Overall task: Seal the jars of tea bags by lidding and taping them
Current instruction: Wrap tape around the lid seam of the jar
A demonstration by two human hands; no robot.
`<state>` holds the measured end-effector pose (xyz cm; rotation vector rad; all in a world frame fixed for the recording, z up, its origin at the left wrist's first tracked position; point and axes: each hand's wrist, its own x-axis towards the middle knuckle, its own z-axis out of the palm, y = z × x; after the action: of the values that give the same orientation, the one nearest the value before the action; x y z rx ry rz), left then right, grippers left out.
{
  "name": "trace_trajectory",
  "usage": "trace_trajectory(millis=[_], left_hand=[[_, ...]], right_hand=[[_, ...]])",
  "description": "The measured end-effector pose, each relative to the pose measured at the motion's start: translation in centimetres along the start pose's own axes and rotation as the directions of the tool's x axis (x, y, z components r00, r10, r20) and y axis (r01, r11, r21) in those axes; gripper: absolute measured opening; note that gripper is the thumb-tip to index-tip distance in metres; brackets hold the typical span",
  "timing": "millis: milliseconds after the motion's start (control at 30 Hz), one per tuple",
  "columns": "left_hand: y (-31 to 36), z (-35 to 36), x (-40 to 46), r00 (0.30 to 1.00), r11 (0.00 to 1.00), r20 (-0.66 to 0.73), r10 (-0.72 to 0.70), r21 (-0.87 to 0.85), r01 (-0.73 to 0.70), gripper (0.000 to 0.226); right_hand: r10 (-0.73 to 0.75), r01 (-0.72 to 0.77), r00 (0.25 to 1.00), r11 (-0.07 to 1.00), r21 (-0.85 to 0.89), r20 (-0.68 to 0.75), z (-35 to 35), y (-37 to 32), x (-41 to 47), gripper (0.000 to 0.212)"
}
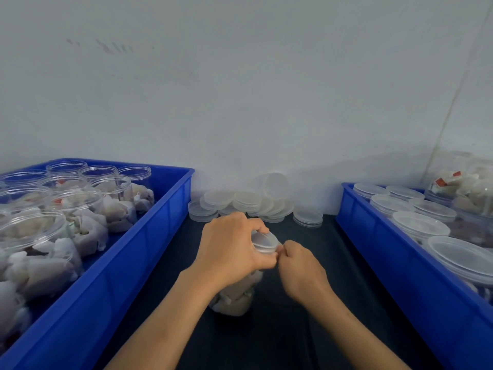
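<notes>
now | left hand [232,247] fingers curled round lidded jar [241,292] | right hand [298,265] pinching at lid [264,243]

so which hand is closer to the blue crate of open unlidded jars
Left. The left hand grips the lidded jar on the side toward that crate; the right hand is on the jar's far side.

On the bench [306,276], a jar [237,297] stands at the middle between the left hand [229,249] and right hand [301,268], with a crate of open jars [149,252] to its left, a crate of lidded jars [373,260] to its right, and loose lids [248,201] piled behind it against the wall [240,89].
</notes>
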<state>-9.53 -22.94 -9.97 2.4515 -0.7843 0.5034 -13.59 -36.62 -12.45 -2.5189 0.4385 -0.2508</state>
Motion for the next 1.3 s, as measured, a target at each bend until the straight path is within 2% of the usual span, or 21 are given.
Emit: trace_trajectory(millis=[267,367,433,467,533,600,733,933,1033,1100,1167,1200,1300], left_hand=[[0.8,-0.1,-0.1,1.000,0.999,0.014,0.008,0.033,-0.009,0.050],[1.2,-0.3,-0.3,1.000,0.999,0.017,0.014,0.045,-0.014,0.049],[1.3,-0.1,-1.2,0.997,0.996,0.028,0.074,0.038,-0.075,0.048],[1.2,0.0,-1.9,0.994,0.995,0.032,0.101,0.010,-0.101,0.048],[0.2,-0.6,-2.7,0.998,0.991,0.037,0.059,-0.124,-0.054,0.053],[-0.7,-1.0,-2.6,0.999,0.978,0.037,-0.009,-0.206,0.017,0.050],[-0.8,-1.0,-1.1,0.998,0.991,0.063,-0.007,-0.135,0.015,0.038],[-1.6,-1.0,-0.4,0.995,0.989,0.096,-0.012,-0.149,0.026,0.034],[-1.5,-1.0,-0.1,0.993,0.984,0.113,-0.022,-0.172,0.041,0.030],[-1.7,-1.0,0.2,0.991,0.982,0.130,-0.029,-0.182,0.053,0.030],[-1.9,-1.0,0.3,0.989,0.980,0.143,-0.031,-0.188,0.058,0.034],[-2.0,-1.0,0.4,0.988,0.980,0.149,-0.032,-0.190,0.060,0.036],[-2.2,-1.1,0.5,0.988,0.980,0.156,-0.023,-0.192,0.054,0.038]], right_hand=[[0.039,-0.041,0.999,0.995,0.090,0.026,0.0,0.5,0.8,0.018],[0.031,-0.032,0.999,0.997,0.071,0.020,0.4,0.7,1.2,0.018],[0.060,-0.059,0.998,0.998,0.034,-0.033,-0.7,1.4,2.6,0.024],[0.103,-0.098,0.991,0.993,0.068,-0.081,-1.7,2.1,3.4,0.029],[0.148,-0.123,0.978,0.978,0.167,-0.146,-3.0,3.1,4.7,0.036],[0.069,-0.057,0.988,0.994,0.092,-0.136,-2.2,2.7,4.4,0.038],[-0.011,0.012,0.998,1.000,0.021,-0.069,2.0,1.6,3.0,0.033],[-0.091,0.115,0.974,0.987,0.110,-0.205,2.2,1.6,2.1,0.045],[-0.095,0.100,0.969,0.995,0.011,-0.228,2.2,1.8,1.9,0.041],[-0.103,0.068,0.972,0.983,-0.169,-0.210,2.5,2.1,1.6,0.031],[-0.182,0.117,0.973,0.917,-0.381,-0.139,3.1,2.7,1.4,0.019],[-0.229,0.161,0.967,0.888,-0.430,-0.110,3.6,3.1,1.3,0.020],[-0.239,0.179,0.965,0.901,-0.396,-0.107,4.7,4.1,1.5,0.033]])
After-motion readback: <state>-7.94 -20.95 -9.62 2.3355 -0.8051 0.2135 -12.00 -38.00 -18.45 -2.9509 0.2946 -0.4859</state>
